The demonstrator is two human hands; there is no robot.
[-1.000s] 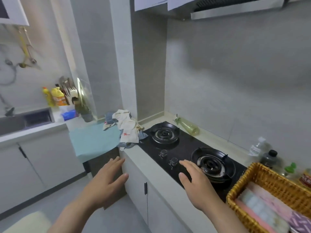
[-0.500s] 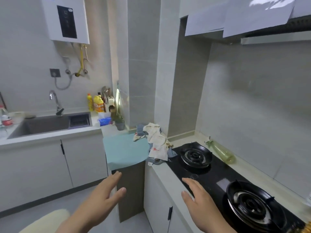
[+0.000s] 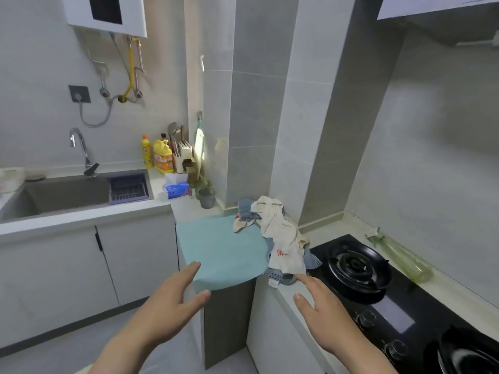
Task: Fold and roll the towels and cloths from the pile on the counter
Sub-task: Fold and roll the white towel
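Observation:
A pile of cloths (image 3: 278,236), cream on top with blue and striped pieces under it, lies in the counter corner next to the hob. Left of the pile a light blue cloth (image 3: 221,249) is spread flat, its front edge hanging over the counter. My left hand (image 3: 172,300) hovers open just in front of that hanging edge, fingers straight, holding nothing. My right hand (image 3: 318,306) reaches toward the pile's near end, fingers spread, its fingertips just short of the striped cloth.
A black gas hob (image 3: 378,298) with two burners runs along the counter on the right, a pale green bottle (image 3: 402,257) lying behind it. Left are a sink (image 3: 64,193), tap, detergent bottles (image 3: 162,157), a tissue pack (image 3: 176,188) and a small pot (image 3: 206,197).
The view has swung left, away from the wicker basket toward the sink and the cloths. Both hands have come closer to the blue cloth and the pile.

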